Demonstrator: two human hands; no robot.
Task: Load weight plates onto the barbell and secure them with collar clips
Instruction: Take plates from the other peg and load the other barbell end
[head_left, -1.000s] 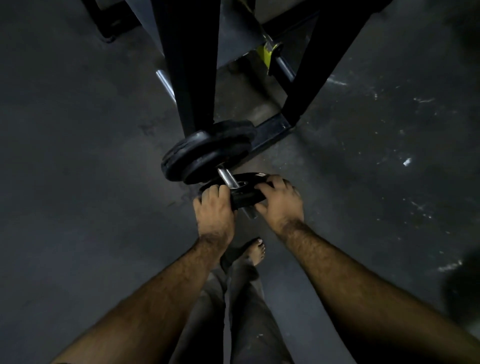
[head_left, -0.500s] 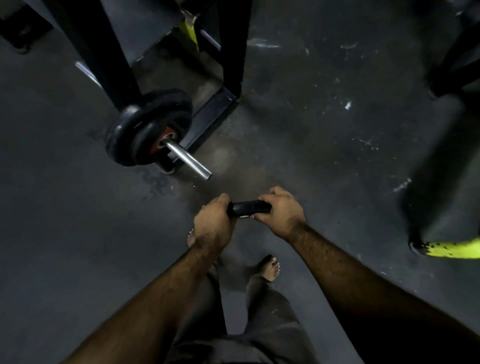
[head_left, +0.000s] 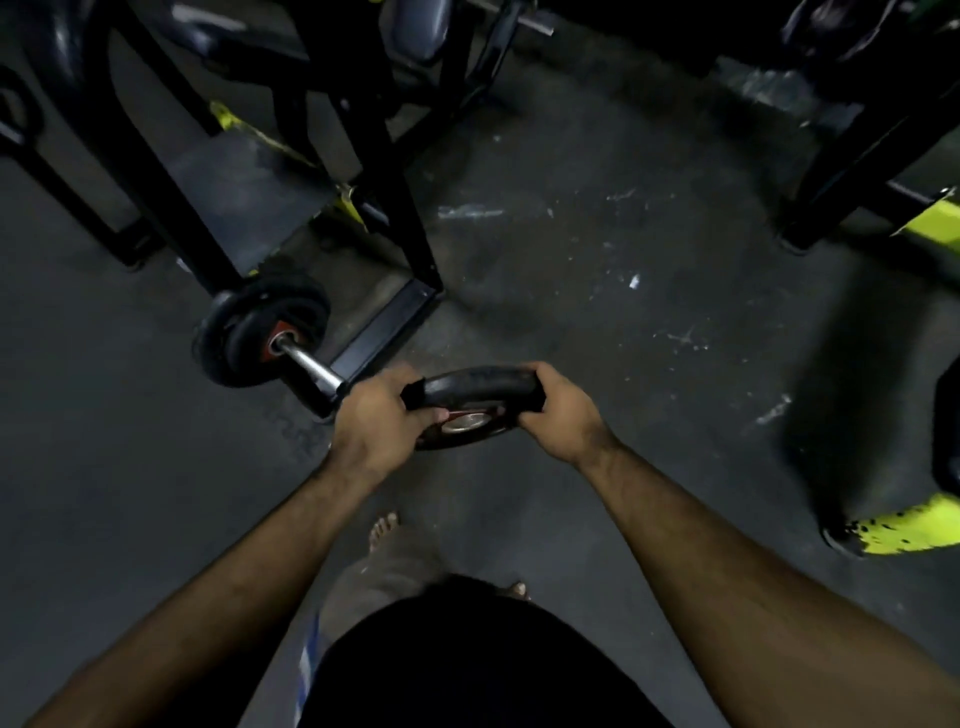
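A small black weight plate (head_left: 475, 388) with a shiny metal centre hole is held in the air between both hands, tilted with its face towards me. My left hand (head_left: 376, 418) grips its left rim and my right hand (head_left: 558, 410) grips its right rim. To the left, the barbell's steel sleeve (head_left: 311, 368) sticks out towards me, its tip hidden behind my left hand. Two black plates (head_left: 260, 330) sit on that sleeve against a red-edged hub. No collar clip is visible.
The black rack frame (head_left: 387, 332) stands behind the barbell with yellow-marked bars. Another black and yellow machine (head_left: 904, 525) stands at the right edge. The dark rubber floor (head_left: 623, 291) lies open in the middle. My bare feet (head_left: 384, 527) are below the plate.
The small plate was on the sleeve's end one second ago; both hands have pulled it off and lifted it to the right, and its face has tilted towards me. The view has backed away.
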